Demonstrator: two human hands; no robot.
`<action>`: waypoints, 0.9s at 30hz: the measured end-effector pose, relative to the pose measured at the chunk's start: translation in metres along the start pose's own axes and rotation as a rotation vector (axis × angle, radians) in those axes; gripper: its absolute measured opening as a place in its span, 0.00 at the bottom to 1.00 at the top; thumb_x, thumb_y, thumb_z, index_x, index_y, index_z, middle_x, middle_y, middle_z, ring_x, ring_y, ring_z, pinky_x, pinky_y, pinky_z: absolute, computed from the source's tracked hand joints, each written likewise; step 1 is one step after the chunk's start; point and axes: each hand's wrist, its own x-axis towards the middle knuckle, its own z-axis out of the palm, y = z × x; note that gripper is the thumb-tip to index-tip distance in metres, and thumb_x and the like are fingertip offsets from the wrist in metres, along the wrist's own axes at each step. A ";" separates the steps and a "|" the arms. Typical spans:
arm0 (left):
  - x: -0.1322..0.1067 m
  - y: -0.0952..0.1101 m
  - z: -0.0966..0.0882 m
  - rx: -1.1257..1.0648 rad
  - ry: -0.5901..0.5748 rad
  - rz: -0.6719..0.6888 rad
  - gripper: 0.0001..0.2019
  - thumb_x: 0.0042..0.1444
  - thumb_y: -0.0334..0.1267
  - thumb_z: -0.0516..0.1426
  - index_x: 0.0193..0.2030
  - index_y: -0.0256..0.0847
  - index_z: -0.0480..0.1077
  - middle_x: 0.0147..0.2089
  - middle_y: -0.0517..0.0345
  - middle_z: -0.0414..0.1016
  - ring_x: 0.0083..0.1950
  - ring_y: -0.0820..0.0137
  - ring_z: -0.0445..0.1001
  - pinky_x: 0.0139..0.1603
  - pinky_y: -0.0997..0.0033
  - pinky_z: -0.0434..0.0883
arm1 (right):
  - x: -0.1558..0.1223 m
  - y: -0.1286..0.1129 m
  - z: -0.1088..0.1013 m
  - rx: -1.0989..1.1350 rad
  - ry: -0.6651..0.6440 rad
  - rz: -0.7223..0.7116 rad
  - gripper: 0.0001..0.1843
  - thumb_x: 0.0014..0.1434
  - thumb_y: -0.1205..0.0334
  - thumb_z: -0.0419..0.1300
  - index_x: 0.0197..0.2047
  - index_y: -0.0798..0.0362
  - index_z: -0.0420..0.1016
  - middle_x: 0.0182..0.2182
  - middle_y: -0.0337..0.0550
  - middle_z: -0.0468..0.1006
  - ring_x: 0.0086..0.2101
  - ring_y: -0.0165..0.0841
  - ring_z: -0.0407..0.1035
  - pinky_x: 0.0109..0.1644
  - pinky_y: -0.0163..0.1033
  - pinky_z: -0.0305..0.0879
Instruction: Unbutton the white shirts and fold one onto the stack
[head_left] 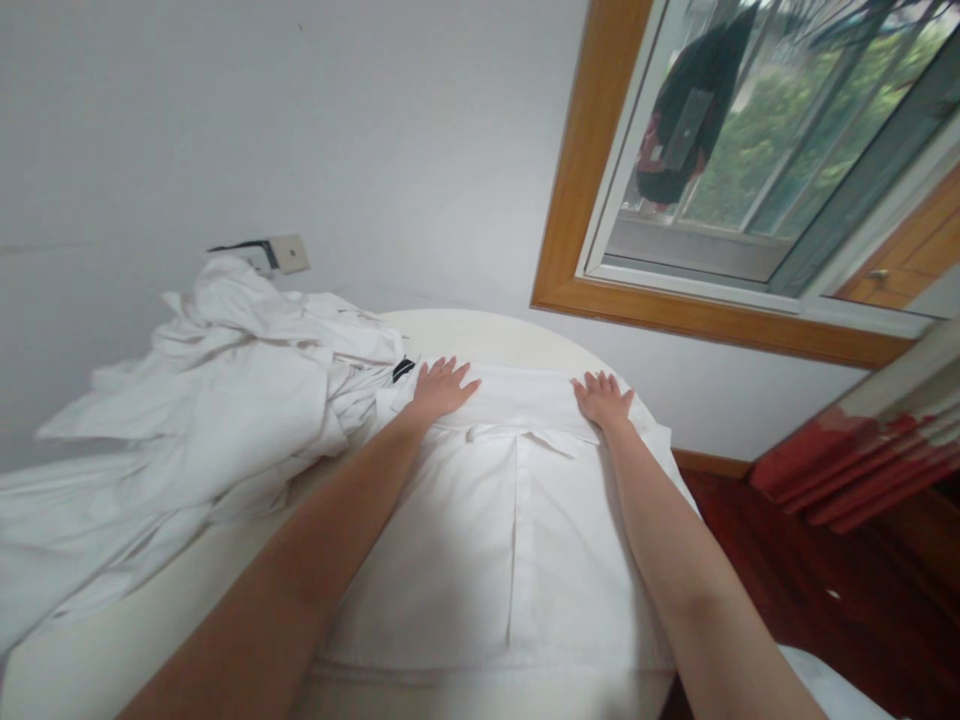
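A white garment [450, 560] lies spread over a pale rounded table, with a vertical seam or slit down its middle and a band across its far end. My left hand [442, 388] rests flat on the left part of that band, fingers spread. On the right part of the band lies my right hand [604, 400], also flat with its fingers apart. Between the two hands the cloth is mostly smooth, with a small fold [551, 443] just below the band. Neither hand grips anything.
A heap of crumpled white clothes [247, 400] covers the table's left side, a small dark striped piece [403, 369] at its edge. The curved table edge [480, 325] sits near a wall with a socket [290, 254]. To the right are a wood-framed window [592, 150] and red curtain [840, 470].
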 end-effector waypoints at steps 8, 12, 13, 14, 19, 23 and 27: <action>0.003 -0.008 0.002 0.002 0.040 -0.055 0.33 0.60 0.59 0.41 0.66 0.45 0.56 0.70 0.48 0.51 0.70 0.53 0.48 0.68 0.51 0.46 | 0.002 0.010 0.001 0.023 0.073 0.142 0.38 0.64 0.39 0.31 0.69 0.50 0.48 0.69 0.52 0.42 0.66 0.50 0.36 0.64 0.64 0.36; 0.002 -0.008 0.001 0.011 0.073 -0.088 0.33 0.61 0.58 0.41 0.66 0.41 0.56 0.70 0.46 0.52 0.70 0.56 0.49 0.68 0.54 0.47 | 0.002 0.012 0.001 0.053 0.079 0.151 0.37 0.63 0.38 0.33 0.68 0.48 0.50 0.69 0.51 0.44 0.65 0.51 0.39 0.64 0.62 0.37; 0.002 -0.009 0.001 0.014 0.083 -0.095 0.33 0.61 0.57 0.41 0.66 0.39 0.57 0.69 0.44 0.53 0.70 0.56 0.50 0.68 0.55 0.48 | 0.002 0.012 0.001 0.060 0.082 0.149 0.37 0.63 0.38 0.34 0.68 0.48 0.51 0.68 0.51 0.45 0.65 0.51 0.40 0.64 0.62 0.38; 0.002 -0.009 0.001 0.017 0.091 -0.098 0.33 0.61 0.57 0.41 0.66 0.37 0.57 0.69 0.43 0.53 0.70 0.56 0.51 0.68 0.56 0.48 | 0.002 0.013 0.001 0.065 0.084 0.147 0.37 0.63 0.38 0.34 0.68 0.49 0.51 0.68 0.51 0.45 0.65 0.51 0.40 0.64 0.62 0.38; -0.003 -0.006 -0.001 0.021 0.146 -0.087 0.31 0.62 0.53 0.42 0.64 0.32 0.60 0.66 0.39 0.57 0.68 0.55 0.54 0.66 0.56 0.51 | 0.001 0.011 0.001 0.072 0.099 0.130 0.35 0.64 0.41 0.36 0.67 0.50 0.53 0.68 0.53 0.46 0.65 0.52 0.41 0.63 0.64 0.39; -0.010 0.006 -0.008 0.040 0.202 -0.044 0.22 0.63 0.39 0.42 0.60 0.37 0.64 0.65 0.42 0.60 0.63 0.55 0.60 0.60 0.55 0.58 | -0.001 0.009 0.002 0.059 0.141 0.133 0.32 0.64 0.46 0.39 0.66 0.51 0.56 0.67 0.54 0.49 0.64 0.53 0.43 0.62 0.65 0.41; -0.013 0.015 -0.016 0.082 0.160 0.065 0.18 0.61 0.29 0.43 0.50 0.38 0.70 0.51 0.43 0.71 0.55 0.57 0.65 0.52 0.58 0.63 | -0.004 0.008 0.003 0.056 0.201 0.112 0.30 0.64 0.47 0.40 0.63 0.52 0.61 0.65 0.56 0.54 0.62 0.52 0.48 0.60 0.65 0.44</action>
